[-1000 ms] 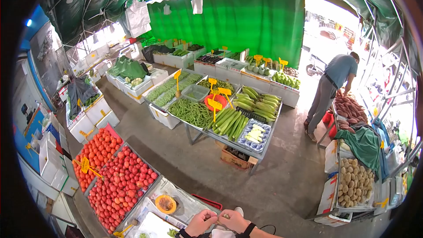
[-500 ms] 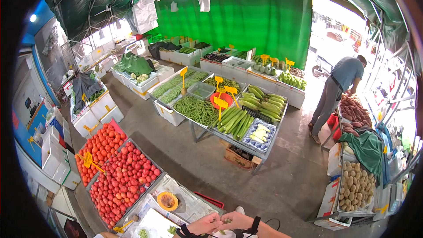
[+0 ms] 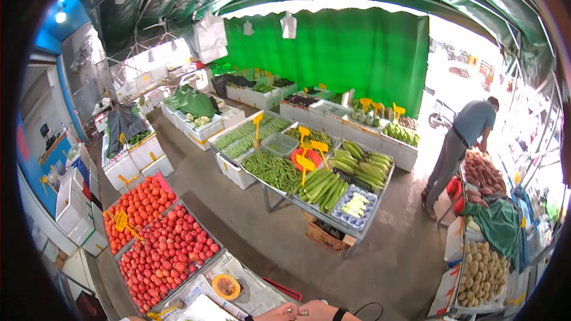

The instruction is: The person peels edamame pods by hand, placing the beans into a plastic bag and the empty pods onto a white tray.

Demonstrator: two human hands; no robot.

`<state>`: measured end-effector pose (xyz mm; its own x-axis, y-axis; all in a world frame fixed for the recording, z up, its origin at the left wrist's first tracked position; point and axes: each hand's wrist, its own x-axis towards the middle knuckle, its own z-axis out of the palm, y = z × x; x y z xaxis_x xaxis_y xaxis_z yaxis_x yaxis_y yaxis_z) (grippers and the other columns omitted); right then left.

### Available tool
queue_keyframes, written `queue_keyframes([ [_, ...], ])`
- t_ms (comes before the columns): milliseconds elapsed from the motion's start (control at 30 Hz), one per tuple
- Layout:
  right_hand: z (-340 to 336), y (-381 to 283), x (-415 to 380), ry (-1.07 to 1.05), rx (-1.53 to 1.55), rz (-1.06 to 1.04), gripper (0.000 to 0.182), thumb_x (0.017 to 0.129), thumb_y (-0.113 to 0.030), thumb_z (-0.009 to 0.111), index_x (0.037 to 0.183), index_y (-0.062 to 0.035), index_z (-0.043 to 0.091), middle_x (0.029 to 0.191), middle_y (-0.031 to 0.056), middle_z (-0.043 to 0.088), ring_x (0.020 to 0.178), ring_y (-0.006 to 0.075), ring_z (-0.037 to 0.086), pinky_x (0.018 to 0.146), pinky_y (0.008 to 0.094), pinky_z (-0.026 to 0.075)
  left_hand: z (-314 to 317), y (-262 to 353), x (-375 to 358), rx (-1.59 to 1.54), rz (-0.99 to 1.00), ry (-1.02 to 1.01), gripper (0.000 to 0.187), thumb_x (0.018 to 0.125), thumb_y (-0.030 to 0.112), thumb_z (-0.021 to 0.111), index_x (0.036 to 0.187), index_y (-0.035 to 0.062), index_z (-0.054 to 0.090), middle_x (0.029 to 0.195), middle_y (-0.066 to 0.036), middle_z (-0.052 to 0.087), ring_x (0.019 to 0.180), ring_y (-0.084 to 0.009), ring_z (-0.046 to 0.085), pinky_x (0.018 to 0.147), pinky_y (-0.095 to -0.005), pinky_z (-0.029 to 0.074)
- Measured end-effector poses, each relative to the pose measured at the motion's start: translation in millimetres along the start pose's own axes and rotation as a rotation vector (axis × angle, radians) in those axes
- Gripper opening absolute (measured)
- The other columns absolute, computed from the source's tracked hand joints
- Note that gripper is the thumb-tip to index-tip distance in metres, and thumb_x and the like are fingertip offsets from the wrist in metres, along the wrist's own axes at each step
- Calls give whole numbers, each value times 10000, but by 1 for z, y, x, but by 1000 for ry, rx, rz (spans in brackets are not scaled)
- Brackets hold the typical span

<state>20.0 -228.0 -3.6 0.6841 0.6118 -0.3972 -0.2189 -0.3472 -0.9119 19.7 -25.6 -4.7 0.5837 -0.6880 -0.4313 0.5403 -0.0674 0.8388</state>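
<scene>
At the bottom edge, my left hand [image 3: 278, 312] and my right hand [image 3: 319, 311] are close together, fingers curled in a pinch. Small pale bits show at the fingertips, too small to name. Both hands are cut off by the frame's lower edge. Just left of them lies a white board or sheet [image 3: 205, 309] on a newspaper-covered table [image 3: 256, 296]. A cut pumpkin half [image 3: 226, 286], orange-rimmed with a hollow middle, sits on that newspaper beyond my left hand.
Red tomatoes [image 3: 169, 255] fill a tray to the left. Ahead stands a table of green beans [image 3: 270, 167], loofahs [image 3: 323, 189] and corn [image 3: 357, 205]. On the right, a person [image 3: 467, 142] bends over sweet potatoes [image 3: 483, 171]; potatoes [image 3: 480, 273] lie nearer. A dark cable [image 3: 372, 304] loops beside my right hand.
The view has tilted upward, so the scene sits lower and less of my hands shows. My hands stay close together with fingers pinched. The person at the right still bends over the sweet potatoes.
</scene>
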Motion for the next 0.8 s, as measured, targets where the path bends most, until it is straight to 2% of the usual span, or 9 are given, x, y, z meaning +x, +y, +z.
queue_keyframes([
  [100,0,22,21,33,-311,-134,240,830,-243,637,752,-16,638,685,80,635,603,156,568,559,314,474,3,9,-8,-45,22,53,195,940,245,468,1063,95,483,661,5,491,454,-56,383,417,-192,316],
  [200,2,23,30,5,-291,-142,224,835,-240,644,789,-21,637,677,64,606,598,155,543,565,313,462,3,13,-18,-151,4,96,181,939,260,498,1035,108,475,635,11,497,419,-53,368,383,-184,295],
  [333,17,17,39,68,300,21,177,860,-221,633,922,-56,654,734,68,611,618,154,545,617,298,489,-10,-4,-18,-235,164,153,288,942,359,529,1072,109,467,728,-39,616,497,-85,463,428,-196,360],
  [367,13,67,61,0,254,-286,269,828,-330,689,954,-93,660,862,69,633,676,181,566,666,295,509,-46,-37,-7,-216,-14,58,338,949,186,532,1260,97,434,673,43,510,541,-37,428,465,-200,331],
  [433,5,64,68,164,-114,-547,191,634,-155,724,780,-76,629,699,61,590,640,200,587,611,288,486,-62,-67,-8,-14,119,274,274,945,228,534,1207,148,521,742,32,579,531,-45,453,450,-198,343],
  [467,8,46,61,222,-47,-314,201,647,-192,667,745,-44,572,721,39,580,612,185,563,569,271,468,-67,-67,-20,-17,132,391,255,951,244,522,1181,135,536,744,35,583,564,-46,469,480,-210,375],
  [567,18,27,56,282,883,111,109,837,-69,510,748,-28,558,686,43,534,541,63,447,406,181,304,-97,-99,-40,-53,105,767,209,964,262,493,950,81,597,734,10,618,525,-34,437,471,-207,367],
  [633,18,36,52,196,1005,101,90,847,-50,489,795,-15,553,677,44,525,526,63,436,418,170,309,-140,-181,-39,-369,147,924,186,950,229,495,918,67,582,723,-16,636,460,-37,399,416,-211,332],
  [800,35,51,34,234,1010,252,141,891,-90,519,783,-10,560,660,41,515,511,79,429,437,195,321,-182,-308,-60,-639,-125,1252,113,916,156,445,925,52,490,689,-151,657,341,-89,329,312,-266,249],
])
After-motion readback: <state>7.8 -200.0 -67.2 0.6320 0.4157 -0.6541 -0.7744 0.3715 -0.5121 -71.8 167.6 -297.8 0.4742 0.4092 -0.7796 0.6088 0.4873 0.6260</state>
